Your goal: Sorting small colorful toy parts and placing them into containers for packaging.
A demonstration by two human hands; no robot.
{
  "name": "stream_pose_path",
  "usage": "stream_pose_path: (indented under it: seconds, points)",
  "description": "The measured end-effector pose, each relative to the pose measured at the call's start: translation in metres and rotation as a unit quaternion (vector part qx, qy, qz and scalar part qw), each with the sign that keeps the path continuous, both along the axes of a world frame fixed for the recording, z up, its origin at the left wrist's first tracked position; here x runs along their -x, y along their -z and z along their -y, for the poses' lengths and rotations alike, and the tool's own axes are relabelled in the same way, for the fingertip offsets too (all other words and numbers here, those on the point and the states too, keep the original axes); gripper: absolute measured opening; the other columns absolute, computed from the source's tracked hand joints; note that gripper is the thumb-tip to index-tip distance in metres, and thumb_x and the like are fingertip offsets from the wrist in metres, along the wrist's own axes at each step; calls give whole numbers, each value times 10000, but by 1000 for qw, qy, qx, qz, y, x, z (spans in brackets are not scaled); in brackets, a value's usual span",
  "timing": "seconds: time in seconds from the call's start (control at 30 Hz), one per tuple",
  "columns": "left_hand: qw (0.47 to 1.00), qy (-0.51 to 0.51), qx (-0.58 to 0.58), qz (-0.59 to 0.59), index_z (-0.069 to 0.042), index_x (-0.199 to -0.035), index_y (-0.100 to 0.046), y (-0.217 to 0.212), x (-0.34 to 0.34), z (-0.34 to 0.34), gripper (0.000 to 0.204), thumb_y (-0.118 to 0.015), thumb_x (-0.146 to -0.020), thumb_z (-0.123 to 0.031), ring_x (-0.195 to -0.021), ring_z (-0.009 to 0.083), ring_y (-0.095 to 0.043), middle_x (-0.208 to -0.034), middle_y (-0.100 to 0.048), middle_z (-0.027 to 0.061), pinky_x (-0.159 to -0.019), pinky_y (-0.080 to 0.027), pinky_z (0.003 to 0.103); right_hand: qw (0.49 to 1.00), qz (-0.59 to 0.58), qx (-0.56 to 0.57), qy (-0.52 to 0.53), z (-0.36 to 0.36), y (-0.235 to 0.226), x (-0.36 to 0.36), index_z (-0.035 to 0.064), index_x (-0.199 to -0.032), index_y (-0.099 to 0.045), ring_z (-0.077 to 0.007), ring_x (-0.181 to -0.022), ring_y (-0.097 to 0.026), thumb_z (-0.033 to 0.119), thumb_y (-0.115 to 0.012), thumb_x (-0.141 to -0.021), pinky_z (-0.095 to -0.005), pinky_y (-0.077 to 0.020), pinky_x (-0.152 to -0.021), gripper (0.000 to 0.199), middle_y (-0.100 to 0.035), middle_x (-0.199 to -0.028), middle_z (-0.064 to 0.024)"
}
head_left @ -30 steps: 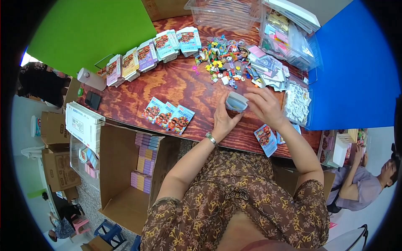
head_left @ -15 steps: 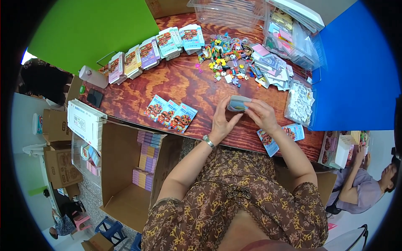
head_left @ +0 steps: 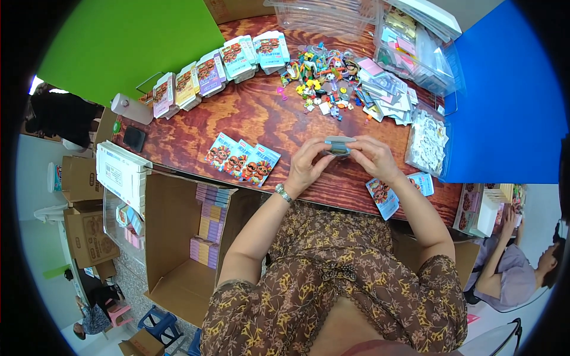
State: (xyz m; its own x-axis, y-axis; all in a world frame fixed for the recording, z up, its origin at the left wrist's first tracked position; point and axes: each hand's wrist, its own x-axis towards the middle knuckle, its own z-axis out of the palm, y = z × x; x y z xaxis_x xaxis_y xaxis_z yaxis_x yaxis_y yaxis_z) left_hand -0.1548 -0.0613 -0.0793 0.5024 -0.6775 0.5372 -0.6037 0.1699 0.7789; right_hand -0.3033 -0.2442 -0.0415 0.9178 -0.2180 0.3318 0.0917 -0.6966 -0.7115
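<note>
Between both hands, above the near part of the table, is a small carton [head_left: 338,146] with its open end facing up. My left hand [head_left: 306,166] pinches its left side with thumb and fingers; a watch is on that wrist. My right hand [head_left: 375,160] grips the right side. What lies inside the carton is too small to make out. To the left, three flat blue-and-white printed cartons [head_left: 242,160] overlap in a fan. Two similar cartons [head_left: 384,199] lie beside and partly under my right forearm.
Stacks of coloured flat cartons [head_left: 209,74] line the far left. Toward the back are a heap of small colourful trinkets [head_left: 323,77], loose cards [head_left: 389,92] and a tub of white pieces [head_left: 426,145]. A bottle [head_left: 130,108] stands left. Below, a cardboard box [head_left: 172,237] holds packs. Another person sits right.
My hands have tilted the carton so that its opening looks narrower and its edge flap shows more. The left wrist has shifted slightly left. The things on the table stay put.
</note>
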Motion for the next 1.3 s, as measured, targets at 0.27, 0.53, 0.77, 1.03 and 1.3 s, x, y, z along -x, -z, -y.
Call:
stream_pose_path:
  seconds: [0.27,0.53,0.77,1.03,1.3]
  points:
    - [997,11,-15,-74,5,-1016,-662,0,-3,4,217,-766,-825,11,-920,190,-679,-1056,-664,123,-693,-589,272,997,-17,-49,64,-17,-23,-16,52,-1104,-679,-272,-920,-671,52,-681,-889,-367,-555,-759,215,-666,-1032,-123]
    - [995,11,-24,-99,9,-1052,-664,1,-4,5,250,-769,-825,6,-959,173,-677,-1092,-663,113,-763,-610,282,986,61,155,-30,2,-20,-16,70,-1056,-692,-297,-931,-658,60,-694,-874,-384,-533,-812,182,-672,-1060,-102]
    - [994,3,-14,-105,4,-1065,-671,2,-2,4,264,-775,-823,1,-968,175,-687,-1096,-671,111,-776,-609,290,994,-24,103,-11,0,-32,-26,71,-1062,-707,-277,-917,-660,97,-730,-845,-380,-535,-786,219,-680,-961,-91]
    - [990,-9,-21,-139,-2,-1100,-621,6,2,4,291,-764,-848,-11,-937,176,-714,-1056,-696,99,-804,-610,303,973,15,228,28,-19,-30,-26,146,-992,-716,-246,-852,-653,113,-725,-804,-380,-534,-712,191,-639,-899,-31]
    - [992,-18,-23,-127,-8,-1130,-597,11,2,4,309,-751,-862,-11,-951,182,-725,-1046,-698,98,-812,-608,315,962,29,270,39,-29,-35,-26,119,-956,-699,-233,-812,-638,45,-725,-726,-364,-527,-664,242,-622,-885,-30]
